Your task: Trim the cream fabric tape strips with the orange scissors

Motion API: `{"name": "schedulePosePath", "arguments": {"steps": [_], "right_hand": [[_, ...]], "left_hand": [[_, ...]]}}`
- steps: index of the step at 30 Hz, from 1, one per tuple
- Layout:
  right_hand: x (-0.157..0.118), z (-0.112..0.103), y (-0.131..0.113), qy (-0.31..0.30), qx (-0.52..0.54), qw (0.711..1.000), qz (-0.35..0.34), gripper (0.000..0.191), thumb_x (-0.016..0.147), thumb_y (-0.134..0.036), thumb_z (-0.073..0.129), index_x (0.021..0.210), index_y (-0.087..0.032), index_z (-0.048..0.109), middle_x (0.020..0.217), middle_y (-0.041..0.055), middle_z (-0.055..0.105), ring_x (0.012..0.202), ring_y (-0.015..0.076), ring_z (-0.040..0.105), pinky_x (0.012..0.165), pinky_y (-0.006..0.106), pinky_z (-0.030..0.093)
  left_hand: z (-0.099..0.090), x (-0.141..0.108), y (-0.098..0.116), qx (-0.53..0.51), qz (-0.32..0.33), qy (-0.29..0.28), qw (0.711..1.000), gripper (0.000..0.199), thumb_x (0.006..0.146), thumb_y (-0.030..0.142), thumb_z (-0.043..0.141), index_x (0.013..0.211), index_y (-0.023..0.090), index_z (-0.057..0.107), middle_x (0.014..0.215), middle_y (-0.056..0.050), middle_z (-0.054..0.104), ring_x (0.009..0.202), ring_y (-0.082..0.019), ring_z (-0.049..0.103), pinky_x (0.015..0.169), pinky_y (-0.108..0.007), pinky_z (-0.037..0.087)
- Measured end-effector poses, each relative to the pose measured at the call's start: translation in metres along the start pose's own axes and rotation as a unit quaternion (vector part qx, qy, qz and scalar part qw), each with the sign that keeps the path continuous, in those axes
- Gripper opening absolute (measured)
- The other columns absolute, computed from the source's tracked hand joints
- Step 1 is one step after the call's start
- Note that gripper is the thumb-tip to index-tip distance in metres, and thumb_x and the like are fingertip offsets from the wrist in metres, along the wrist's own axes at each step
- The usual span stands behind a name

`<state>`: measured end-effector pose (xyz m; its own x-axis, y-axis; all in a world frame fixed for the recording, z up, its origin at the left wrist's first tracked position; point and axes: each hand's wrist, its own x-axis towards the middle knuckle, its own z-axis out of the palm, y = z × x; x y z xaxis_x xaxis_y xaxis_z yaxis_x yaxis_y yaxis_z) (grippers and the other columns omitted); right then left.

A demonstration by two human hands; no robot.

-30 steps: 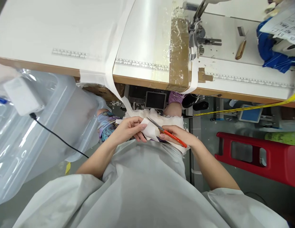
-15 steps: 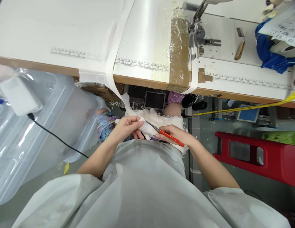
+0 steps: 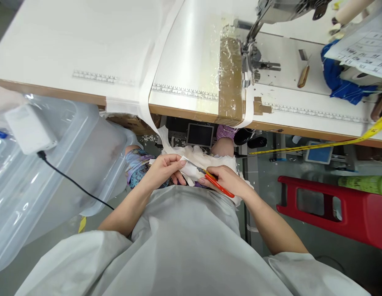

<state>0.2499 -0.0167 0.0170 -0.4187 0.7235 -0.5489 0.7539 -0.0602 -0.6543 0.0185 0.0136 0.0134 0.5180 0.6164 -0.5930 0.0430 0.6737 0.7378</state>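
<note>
My right hand [image 3: 224, 179] is closed round the red handles of a pair of scissors [image 3: 220, 185], whose blades point left toward my other hand. Thumb and fingers of my left hand [image 3: 169, 167] pinch a piece of white fabric [image 3: 188, 169] close to the blade tips. More off-white fabric [image 3: 206, 155] lies bunched across my lap. From it a long white strip [image 3: 144, 98] runs up over the table edge and along the tabletop. Part of the held fabric is hidden behind my fingers.
A sewing machine [image 3: 252, 57] stands on the white table [image 3: 117, 37], with a wooden-handled awl [image 3: 303, 76] and blue cloth [image 3: 331, 78] to its right. Clear plastic bins [image 3: 83, 139] stand at left, a red stool [image 3: 357, 211] at right. A yellow tape measure [image 3: 332, 144] hangs past the table edge.
The view has shifted, so the table sits slightly lower in the picture. The scissors have tilted a little and drawn slightly back from my left fingers. Both hands keep their hold.
</note>
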Motion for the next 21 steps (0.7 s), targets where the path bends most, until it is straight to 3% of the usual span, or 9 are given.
{"name": "schedulePosePath", "arguments": {"steps": [6, 15, 21], "right_hand": [[-0.001, 0.000, -0.003, 0.015, -0.011, 1.000, 0.002, 0.059, 0.083, -0.074, 0.043, 0.058, -0.021, 0.032, 0.054, -0.0035, 0.036, 0.054, 0.0110, 0.027, 0.053, 0.026, 0.021], [0.004, -0.006, -0.009, 0.009, -0.131, 0.991, -0.005, 0.055, 0.088, -0.072, 0.036, 0.065, -0.022, 0.040, 0.064, 0.0032, 0.053, 0.058, 0.0157, 0.041, 0.056, 0.028, 0.020], [0.004, -0.003, -0.010, 0.011, -0.087, 0.996, 0.015, 0.060, 0.083, -0.077, 0.038, 0.060, -0.022, 0.033, 0.056, -0.0005, 0.043, 0.054, 0.0137, 0.033, 0.055, 0.028, 0.020]], "left_hand": [[-0.001, -0.001, 0.000, -0.001, -0.003, 0.000, 1.000, 0.044, 0.077, 0.056, 0.070, 0.077, 0.015, 0.056, 0.053, -0.005, 0.067, 0.047, -0.014, 0.065, 0.042, -0.015, 0.044], [0.000, -0.001, 0.004, 0.002, -0.013, 0.001, 1.000, 0.047, 0.073, 0.059, 0.073, 0.073, 0.015, 0.056, 0.053, -0.006, 0.066, 0.048, -0.016, 0.065, 0.042, -0.017, 0.044], [0.000, -0.002, 0.002, 0.004, -0.015, -0.002, 1.000, 0.047, 0.073, 0.059, 0.073, 0.073, 0.014, 0.057, 0.054, -0.007, 0.067, 0.047, -0.015, 0.064, 0.042, -0.016, 0.043]]}}
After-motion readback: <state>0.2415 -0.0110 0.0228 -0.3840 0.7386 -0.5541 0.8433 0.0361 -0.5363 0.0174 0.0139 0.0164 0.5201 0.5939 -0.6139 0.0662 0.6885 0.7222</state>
